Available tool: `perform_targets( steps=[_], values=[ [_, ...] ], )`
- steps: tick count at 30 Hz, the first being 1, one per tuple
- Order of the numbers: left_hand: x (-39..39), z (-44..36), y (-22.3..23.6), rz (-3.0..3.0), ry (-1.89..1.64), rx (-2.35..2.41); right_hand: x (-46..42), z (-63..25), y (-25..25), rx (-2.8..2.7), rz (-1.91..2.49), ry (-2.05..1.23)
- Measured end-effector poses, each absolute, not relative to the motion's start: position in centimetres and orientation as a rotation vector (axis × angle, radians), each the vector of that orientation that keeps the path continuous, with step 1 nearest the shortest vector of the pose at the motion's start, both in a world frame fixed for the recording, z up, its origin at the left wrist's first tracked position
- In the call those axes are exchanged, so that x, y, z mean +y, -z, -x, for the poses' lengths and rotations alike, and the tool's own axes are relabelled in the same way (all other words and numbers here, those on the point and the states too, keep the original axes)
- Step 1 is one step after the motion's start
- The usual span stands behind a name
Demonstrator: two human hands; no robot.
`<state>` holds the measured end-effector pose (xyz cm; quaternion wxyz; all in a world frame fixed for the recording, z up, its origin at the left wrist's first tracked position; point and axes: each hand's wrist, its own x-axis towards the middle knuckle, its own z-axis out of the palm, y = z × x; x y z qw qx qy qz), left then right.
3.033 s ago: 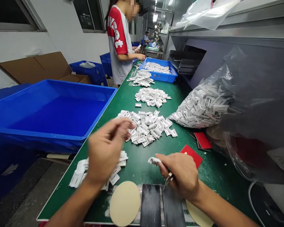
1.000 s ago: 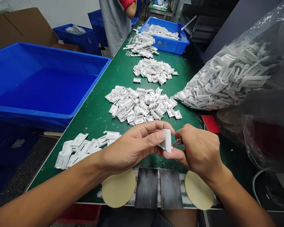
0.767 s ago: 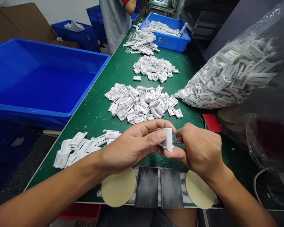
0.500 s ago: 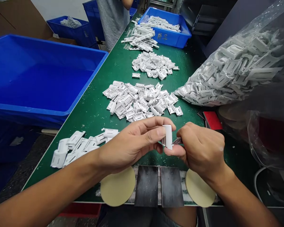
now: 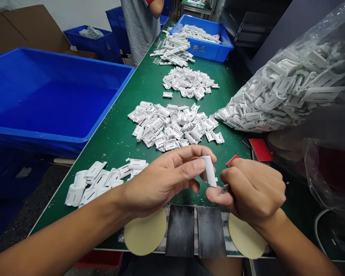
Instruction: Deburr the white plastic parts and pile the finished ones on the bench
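My left hand (image 5: 175, 172) pinches a small white plastic part (image 5: 209, 171) between thumb and fingers, held upright above the table. Close to its right is my right hand (image 5: 248, 188), closed around a small knife. Only the short metal blade (image 5: 224, 189) shows, near the thumb and the part's lower end; the fingers hide most of the tool. A bit of red (image 5: 232, 160) shows above the right fist; whether it belongs to the knife I cannot tell. Beyond the hands lies a pile of similar white parts (image 5: 172, 126). A smaller group of parts (image 5: 99, 180) lies left of my left forearm.
Black pads (image 5: 180, 230) and cream discs (image 5: 145, 234) line the green table's (image 5: 117, 126) near edge. A clear bag of white parts (image 5: 281, 88) leans at right. Blue bins stand at left (image 5: 60, 134) and far back (image 5: 209, 48). A person (image 5: 140, 30) stands beyond.
My right hand has drawn back right and slightly down, so the blade is now apart from the white part. The part has tilted in my left hand. The view has shifted slightly.
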<state>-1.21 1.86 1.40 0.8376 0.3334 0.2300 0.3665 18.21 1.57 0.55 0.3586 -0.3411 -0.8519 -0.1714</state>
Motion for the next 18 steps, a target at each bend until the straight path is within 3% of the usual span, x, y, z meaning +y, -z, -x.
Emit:
perform_targets(
  steps=[12,18],
  values=[
    [1.5,1.0,-1.4,-0.71,-0.912,0.638,0.9,-17.8,0.4,-2.15,0.795,0.3],
    [2.0,1.3,-1.7,-0.715,-0.999,0.761,1.7,-17.9,-0.5,-2.107,0.984,0.178]
  ],
)
